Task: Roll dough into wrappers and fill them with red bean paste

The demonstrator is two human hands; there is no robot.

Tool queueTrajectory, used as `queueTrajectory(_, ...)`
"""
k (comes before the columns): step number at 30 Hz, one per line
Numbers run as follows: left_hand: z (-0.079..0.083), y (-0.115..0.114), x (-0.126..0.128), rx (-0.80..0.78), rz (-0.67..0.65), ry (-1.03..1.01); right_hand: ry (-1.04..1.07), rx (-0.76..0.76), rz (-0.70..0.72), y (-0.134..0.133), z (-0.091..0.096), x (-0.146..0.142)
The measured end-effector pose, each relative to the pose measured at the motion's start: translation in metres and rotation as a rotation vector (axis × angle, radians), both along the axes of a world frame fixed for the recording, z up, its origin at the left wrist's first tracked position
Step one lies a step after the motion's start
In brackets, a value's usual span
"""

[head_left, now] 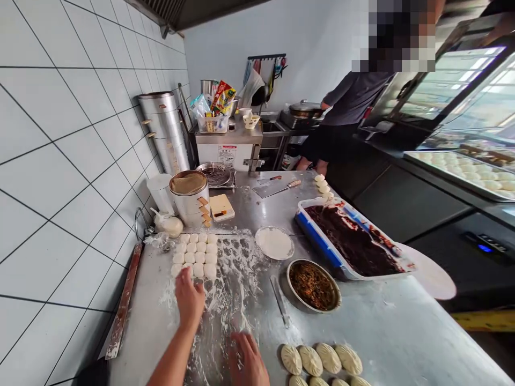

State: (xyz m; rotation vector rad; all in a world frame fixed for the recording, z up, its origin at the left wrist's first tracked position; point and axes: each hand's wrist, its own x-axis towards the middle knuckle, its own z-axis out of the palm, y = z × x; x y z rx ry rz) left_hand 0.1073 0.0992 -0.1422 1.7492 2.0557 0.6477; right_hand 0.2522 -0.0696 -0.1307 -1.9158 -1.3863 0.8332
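Observation:
My left hand (190,297) reaches to the near edge of a block of white dough pieces (196,257), thumb apart from the fingers, fingertips at the front row. Whether it touches a piece I cannot tell. My right hand (250,360) is low over the floured steel table (225,321), fingers slightly bent with a gap by the thumb and nothing seen in it. Right of it sit pleated buns (311,360) in rows. A flat metal spatula (279,300) lies beside a steel bowl of chopped dark filling (314,286).
A blue-and-white tub of dark paste (354,241) stands on the right, near a plate of flour (274,243). A steamer pot (189,198), a scale (221,207) and knives (277,187) are farther back. A person (350,102) stands at the stove.

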Motion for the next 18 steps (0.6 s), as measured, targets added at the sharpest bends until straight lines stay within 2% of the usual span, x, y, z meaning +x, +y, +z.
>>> queueTrajectory(1, -0.003, 0.017, -0.025, 0.011, 0.042, 0.038, -0.068, 0.053, 0.047, 0.03, -0.006, -0.004)
queueTrajectory(3, -0.014, 0.045, -0.064, -0.003, 0.043, 0.097, -0.125, 0.111, 0.087, 0.096, -0.019, -0.014)
queueTrajectory(5, -0.027, 0.06, -0.088, -0.028, -0.014, 0.144, -0.173, 0.141, 0.145, 0.153, -0.033, -0.025)
queueTrajectory(7, -0.038, 0.064, -0.098, -0.049, -0.066, 0.19, -0.21, 0.171, 0.215, 0.191, -0.045, -0.032)
queueTrajectory(9, -0.045, 0.059, -0.1, -0.078, -0.089, 0.236, -0.246, 0.19, 0.27, 0.206, -0.053, -0.036)
queueTrajectory(15, -0.053, 0.042, -0.095, -0.036, -0.176, 0.344, -0.387, 0.192, 0.322, 0.201, -0.064, -0.04)
queueTrajectory(18, -0.057, 0.04, -0.104, -0.041, -0.196, 0.415, -0.438, 0.183, 0.345, 0.207, -0.071, -0.038)
